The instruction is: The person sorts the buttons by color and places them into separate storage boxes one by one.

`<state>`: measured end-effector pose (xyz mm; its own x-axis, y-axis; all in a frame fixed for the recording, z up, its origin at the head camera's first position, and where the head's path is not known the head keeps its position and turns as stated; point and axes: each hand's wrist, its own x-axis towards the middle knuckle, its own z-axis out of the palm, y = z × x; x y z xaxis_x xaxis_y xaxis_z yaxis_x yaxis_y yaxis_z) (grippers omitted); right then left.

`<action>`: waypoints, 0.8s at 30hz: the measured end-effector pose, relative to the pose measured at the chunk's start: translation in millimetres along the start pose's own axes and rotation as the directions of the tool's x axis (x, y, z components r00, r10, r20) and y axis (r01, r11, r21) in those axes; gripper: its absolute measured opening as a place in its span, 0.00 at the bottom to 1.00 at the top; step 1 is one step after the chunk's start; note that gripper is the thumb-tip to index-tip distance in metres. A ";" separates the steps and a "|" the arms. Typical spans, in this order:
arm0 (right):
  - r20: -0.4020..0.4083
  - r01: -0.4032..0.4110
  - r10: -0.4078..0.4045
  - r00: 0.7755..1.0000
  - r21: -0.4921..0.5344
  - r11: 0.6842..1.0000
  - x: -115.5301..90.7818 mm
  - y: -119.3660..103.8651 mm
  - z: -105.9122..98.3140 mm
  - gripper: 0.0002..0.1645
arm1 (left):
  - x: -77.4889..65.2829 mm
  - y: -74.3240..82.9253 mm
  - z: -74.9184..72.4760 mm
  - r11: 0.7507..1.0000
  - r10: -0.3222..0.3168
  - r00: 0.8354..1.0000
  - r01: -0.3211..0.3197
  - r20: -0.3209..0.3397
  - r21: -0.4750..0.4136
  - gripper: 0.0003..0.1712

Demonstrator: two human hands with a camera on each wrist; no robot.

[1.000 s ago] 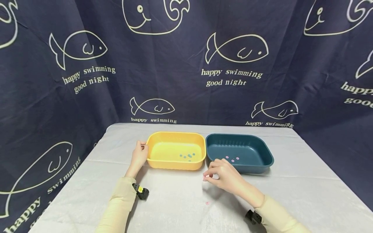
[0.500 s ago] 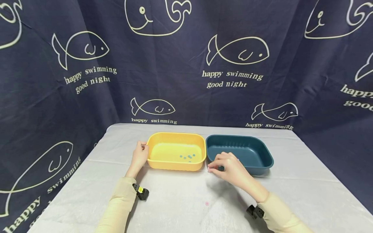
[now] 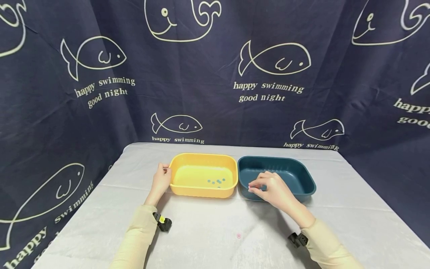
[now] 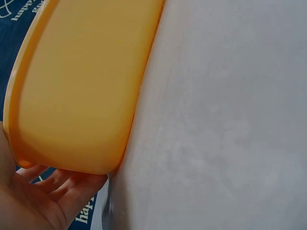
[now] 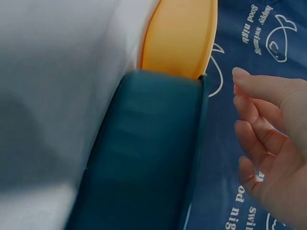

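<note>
My left hand (image 3: 161,182) grips the left end of a yellow plastic bin (image 3: 201,192); in the left wrist view its thumb lies by the rim and its fingers (image 4: 79,187) rest against the outside. Several small blue buttons (image 3: 219,181) lie in that bin. My right hand (image 3: 277,190) is over the front edge of a dark teal bin (image 3: 304,183), pinching a small pink button (image 5: 235,89) between thumb and index finger. The right hand hides most of the teal bin's floor. Another pink button (image 3: 239,235) lies on the table in front.
The two bins stand side by side, ends nearly touching, on a table covered with pale grey cloth (image 3: 201,231). Behind and beside it hangs a dark blue curtain (image 3: 215,74) with fish drawings. Both wrists wear small black cameras (image 3: 164,223).
My right hand has moved up and right from in front of the bins to above the teal bin's front edge, carrying the pink button. The left hand has stayed on the yellow bin.
</note>
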<state>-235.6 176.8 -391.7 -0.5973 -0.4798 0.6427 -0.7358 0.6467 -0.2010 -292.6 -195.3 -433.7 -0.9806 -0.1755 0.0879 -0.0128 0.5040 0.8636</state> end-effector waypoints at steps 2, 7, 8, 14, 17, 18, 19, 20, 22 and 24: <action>0.006 -0.013 0.013 1.000 0.003 1.000 -1.4 3.2 0.1 0.07 | 0.1 -0.1 0.3 1.000 -0.005 1.000 0.005 0.004 0.003 0.19; 0.008 -0.056 0.056 0.998 0.012 0.998 -4.2 10.4 -1.2 0.07 | -0.4 -0.1 0.4 1.000 -0.016 1.000 0.016 0.015 0.001 0.20; 0.010 -0.069 0.068 0.998 0.013 0.998 -4.5 11.7 -1.4 0.07 | -0.7 0.2 0.2 1.000 -0.016 1.000 0.016 0.015 0.001 0.20; 0.053 -0.172 0.171 0.984 0.019 0.985 -5.5 19.8 -0.9 0.07 | -1.5 1.2 -0.6 1.000 -0.009 1.000 0.009 0.009 0.005 0.20; 0.065 -0.200 0.200 0.978 0.003 0.980 -6.0 24.3 -0.5 0.07 | -1.3 1.5 -0.6 1.000 -0.009 1.000 0.008 0.010 0.008 0.20; 0.066 -0.205 0.205 0.977 -0.003 0.979 -6.2 25.6 -0.9 0.07 | -1.2 1.6 -0.5 1.000 -0.009 1.000 0.008 0.010 0.008 0.20; 0.066 -0.205 0.206 0.976 -0.010 0.979 -6.4 26.8 -1.2 0.07 | -1.1 1.6 -0.5 1.000 -0.008 1.000 0.008 0.010 0.008 0.20; 0.066 -0.207 0.207 0.976 -0.016 0.978 -6.7 28.0 -1.5 0.07 | -1.0 1.7 -0.4 1.000 -0.009 1.000 0.009 0.010 0.008 0.20; 0.059 -0.209 0.210 0.976 -0.025 0.978 -7.1 30.4 -2.3 0.07 | -0.8 1.8 -0.3 1.000 -0.010 1.000 0.010 0.010 0.007 0.20; 0.057 -0.217 0.218 0.974 -0.036 0.976 -7.7 32.7 -2.7 0.07 | -0.8 1.8 -0.4 1.000 -0.011 1.000 0.011 0.012 0.005 0.20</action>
<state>-254.3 203.2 -401.2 -0.7607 -0.3601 0.5401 -0.5772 0.7560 -0.3089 -291.8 -194.6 -432.0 -0.9826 -0.1711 0.0727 -0.0244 0.5067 0.8618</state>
